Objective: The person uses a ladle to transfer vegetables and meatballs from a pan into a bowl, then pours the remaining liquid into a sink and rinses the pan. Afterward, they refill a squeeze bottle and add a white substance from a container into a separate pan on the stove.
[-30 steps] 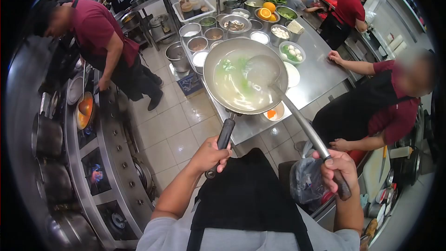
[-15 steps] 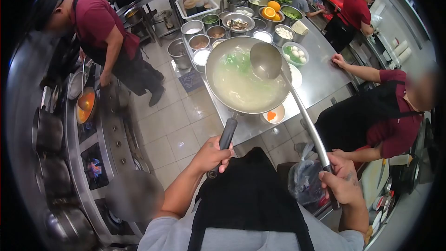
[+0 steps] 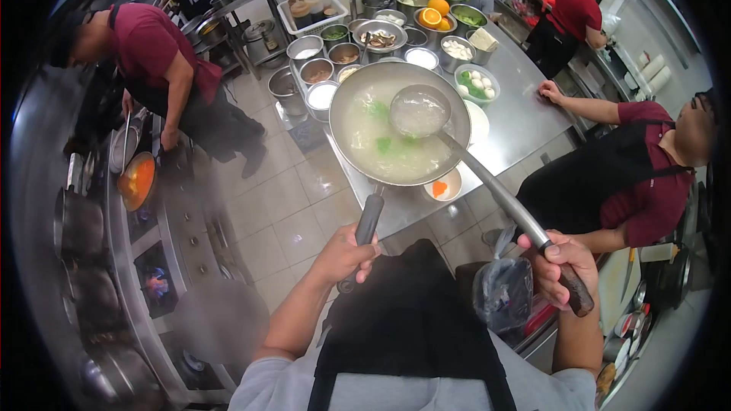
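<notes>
"Kitchen, steel worktop (image 3: 525, 110) ahead. Risks?"

"If I tilt the pan (image 3: 365, 84), cloudy liquid (image 3: 365, 144) could slop over; ladle (image 3: 499, 192) could knock its rim."

"Grips?"

"Left grip (image 3: 346, 255) wrapped round the pan's handle (image 3: 369, 221), pan ahead of it; right grip (image 3: 560, 266) curled round the ladle, its bowl over the pan."

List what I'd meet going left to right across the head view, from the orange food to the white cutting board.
Orange food → steel pot → pan of cloudy liquid → right grip → white cutting board.
</notes>
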A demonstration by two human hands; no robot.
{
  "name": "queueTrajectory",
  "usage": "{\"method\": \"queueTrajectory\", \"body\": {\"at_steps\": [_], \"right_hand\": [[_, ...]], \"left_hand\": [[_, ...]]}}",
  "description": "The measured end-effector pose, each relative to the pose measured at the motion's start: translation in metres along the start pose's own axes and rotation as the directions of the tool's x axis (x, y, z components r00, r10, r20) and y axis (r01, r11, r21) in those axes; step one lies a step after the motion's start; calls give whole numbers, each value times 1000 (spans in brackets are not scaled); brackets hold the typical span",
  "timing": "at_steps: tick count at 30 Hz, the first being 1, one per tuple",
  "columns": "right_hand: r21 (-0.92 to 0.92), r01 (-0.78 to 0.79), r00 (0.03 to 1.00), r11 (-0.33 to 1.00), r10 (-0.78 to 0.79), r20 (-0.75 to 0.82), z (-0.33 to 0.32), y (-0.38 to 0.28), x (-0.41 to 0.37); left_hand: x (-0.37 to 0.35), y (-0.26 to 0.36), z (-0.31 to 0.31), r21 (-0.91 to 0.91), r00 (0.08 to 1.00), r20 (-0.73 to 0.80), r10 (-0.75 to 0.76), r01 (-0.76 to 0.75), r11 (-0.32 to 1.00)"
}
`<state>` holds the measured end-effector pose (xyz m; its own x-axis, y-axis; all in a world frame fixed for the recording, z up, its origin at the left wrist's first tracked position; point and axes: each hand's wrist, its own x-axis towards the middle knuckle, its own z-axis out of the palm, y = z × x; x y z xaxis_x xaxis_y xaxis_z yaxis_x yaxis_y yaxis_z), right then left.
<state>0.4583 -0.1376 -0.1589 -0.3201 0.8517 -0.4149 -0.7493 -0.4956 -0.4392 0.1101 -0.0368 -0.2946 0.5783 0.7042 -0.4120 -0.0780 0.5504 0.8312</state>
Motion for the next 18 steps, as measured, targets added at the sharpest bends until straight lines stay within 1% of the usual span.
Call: {"method": "queueTrajectory", "body": {"at_steps": [1, 4, 6, 10, 13, 18], "right_hand": [[3, 0, 1000, 1000, 0, -1, 2, -1, -1], [179, -27, 995, 983, 9, 102, 10, -4, -4], [184, -20, 995, 983, 1, 103, 16, -6, -7], [222, -29, 994, 975, 6, 107, 22, -13, -13], [216, -12, 995, 976, -11, 101, 22, -21, -14], [235, 24, 998, 972, -39, 58, 18, -33, -22]], "left_hand": [[1, 0, 1, 1, 1000, 0, -3, 3, 1000], [3, 2, 4, -3, 1000, -19, -18, 18, 1000], [6, 3, 5, -21, 1000, -6, -7, 7, 1000], [11, 5, 11, 3, 1000, -13, -6, 6, 1000], [18, 9, 13, -1, 1000, -1, -19, 19, 1000], [24, 10, 16, -1, 999, -36, -7, 7, 1000]]}}
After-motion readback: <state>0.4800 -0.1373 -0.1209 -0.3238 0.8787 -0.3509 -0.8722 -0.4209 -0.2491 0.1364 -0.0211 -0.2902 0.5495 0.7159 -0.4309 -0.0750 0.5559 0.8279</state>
